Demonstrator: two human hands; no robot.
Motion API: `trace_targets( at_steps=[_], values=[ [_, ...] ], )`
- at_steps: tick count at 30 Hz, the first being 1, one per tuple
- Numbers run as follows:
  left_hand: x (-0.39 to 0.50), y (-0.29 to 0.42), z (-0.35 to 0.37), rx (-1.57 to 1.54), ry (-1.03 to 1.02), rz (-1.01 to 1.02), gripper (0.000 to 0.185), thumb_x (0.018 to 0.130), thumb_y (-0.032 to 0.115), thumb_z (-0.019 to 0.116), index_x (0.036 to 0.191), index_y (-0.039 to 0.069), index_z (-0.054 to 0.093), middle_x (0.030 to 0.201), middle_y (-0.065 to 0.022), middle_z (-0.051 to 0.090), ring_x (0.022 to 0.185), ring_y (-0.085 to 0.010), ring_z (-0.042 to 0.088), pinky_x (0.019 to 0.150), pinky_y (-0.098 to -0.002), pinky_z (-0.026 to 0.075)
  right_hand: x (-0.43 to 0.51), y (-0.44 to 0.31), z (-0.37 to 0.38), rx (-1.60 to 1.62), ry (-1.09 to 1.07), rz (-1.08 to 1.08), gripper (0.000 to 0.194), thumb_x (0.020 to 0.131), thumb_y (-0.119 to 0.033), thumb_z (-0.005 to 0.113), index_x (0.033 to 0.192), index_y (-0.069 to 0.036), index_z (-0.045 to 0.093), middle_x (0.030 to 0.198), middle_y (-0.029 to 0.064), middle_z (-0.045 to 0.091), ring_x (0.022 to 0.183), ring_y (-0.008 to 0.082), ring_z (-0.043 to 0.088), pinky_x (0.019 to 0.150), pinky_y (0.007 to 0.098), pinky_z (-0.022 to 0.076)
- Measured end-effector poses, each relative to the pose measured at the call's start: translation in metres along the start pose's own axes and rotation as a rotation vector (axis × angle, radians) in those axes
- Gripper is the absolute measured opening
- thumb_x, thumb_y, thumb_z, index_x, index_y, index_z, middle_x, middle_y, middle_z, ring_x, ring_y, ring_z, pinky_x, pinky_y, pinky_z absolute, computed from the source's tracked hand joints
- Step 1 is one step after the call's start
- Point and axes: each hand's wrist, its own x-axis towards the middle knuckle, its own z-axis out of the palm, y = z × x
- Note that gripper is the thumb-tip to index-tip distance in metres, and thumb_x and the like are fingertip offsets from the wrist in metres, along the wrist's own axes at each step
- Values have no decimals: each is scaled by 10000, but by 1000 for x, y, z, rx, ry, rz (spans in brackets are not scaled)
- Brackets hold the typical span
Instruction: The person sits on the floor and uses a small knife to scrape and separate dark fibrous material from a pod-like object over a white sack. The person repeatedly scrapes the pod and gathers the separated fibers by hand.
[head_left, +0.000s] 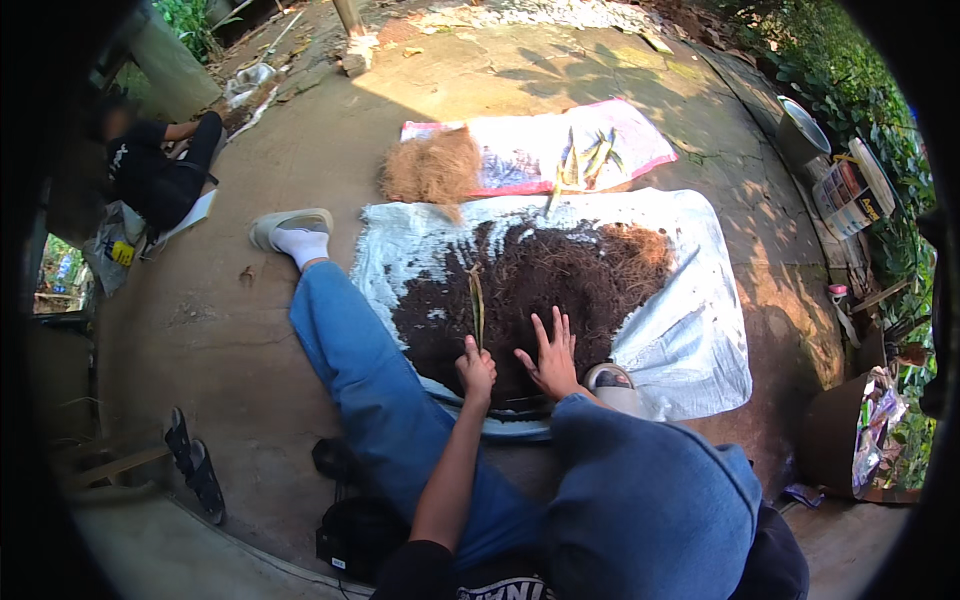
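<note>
Held upright in my left hand (476, 371) is a long, narrow snake plant leaf (478, 304), green with yellowish edges and a dry brown tip. My right hand (553, 356) has its fingers spread over dark soil (525, 300) mixed with brown fibre; whether the palm touches the soil I cannot tell. The soil lies heaped on a white woven plastic sack (694, 315). Beyond it, more snake plant leaves (592, 159) rest on a second, pink-edged sack (517, 142), with a clump of coconut fibre (435, 165) at its left end.
My shoe (291, 226) is left of the sack, the other foot (615, 382) at its near right. A person (161, 165) sits at the far left. Buckets (855, 191) and a litter-filled container (840, 435) stand at right. Sandals (196, 465) and a black bag (360, 536) lie on the left.
</note>
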Motion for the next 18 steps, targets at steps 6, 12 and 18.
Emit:
trace_targets(
  at_steps=[6,12,18],
  values=[
    [6,-8,-8,-79,-11,-22,609,930,614,366,551,138,402,456,31,370,341,-79,340,325,-236,246,-7,-17,-3,-260,-243,-156,793,820,-647,502,1471,-266,256,1550,183,-27,1409,444,3,993,741,125],
    [17,-26,-19,-185,-212,43,442,974,415,251,844,89,519,560,-4,461,443,-124,454,385,-261,365,22,7,11,-297,-305,-385,486,889,-379,506,1358,-272,440,1448,178,254,1316,389,276,992,610,323],
    [17,-32,-16,-266,-216,-16,348,982,362,338,862,82,506,638,-25,489,542,-143,507,468,-270,417,30,32,15,-308,-251,-435,333,805,-161,541,1135,-196,566,1136,142,497,1069,331,520,808,472,490]
  ],
)
